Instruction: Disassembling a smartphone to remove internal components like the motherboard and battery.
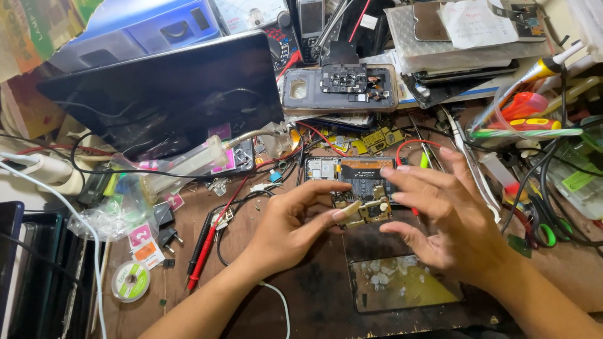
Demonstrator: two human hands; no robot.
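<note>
An opened phone (352, 182) lies on the brown bench with its back off, circuit board and black shield showing. My left hand (290, 225) rests at its lower left, thumb and forefinger pinching the board's lower edge. Hovering over the phone's right side is my right hand (443, 216), fingers spread and slightly blurred, nothing visibly held. A red wire (408, 145) loops just above the phone.
A detached screen panel (402, 282) lies below the hands. A dark tablet (169, 94) leans at the back left. Another opened phone (339, 88) sits behind. Red and black probes (207, 242), a solder roll (130, 281), and a clear container of tools (527, 116) crowd the bench.
</note>
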